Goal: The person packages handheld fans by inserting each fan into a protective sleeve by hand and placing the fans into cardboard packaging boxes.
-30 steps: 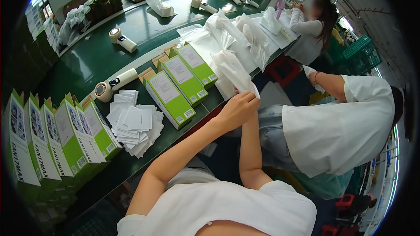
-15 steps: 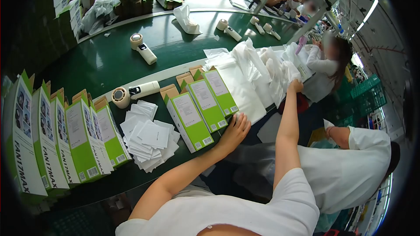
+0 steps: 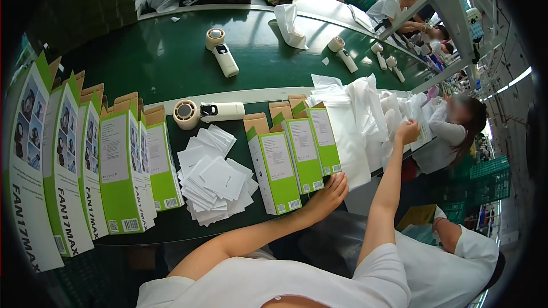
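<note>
At white bags (image 3: 365, 108), the right hand (image 3: 407, 132) curls, grasp unclear. The left hand (image 3: 330, 194) lies unclenched by 3 boxes (image 3: 281, 177).

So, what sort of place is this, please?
Probably a factory packing line: cream plastic handheld fans lie on a long green belt, with green-and-white cardboard boxes and square white leaflets nearby.

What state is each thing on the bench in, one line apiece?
FAN17MAX boxes, left: top flaps open
Three boxes, centre: top flaps open
Cards: loose, overlapping pile
Nearest fan: lying flat
Plastic bags: rumpled
Left hand: open, fingers bent
Right hand: at bags, grip unclear
</note>
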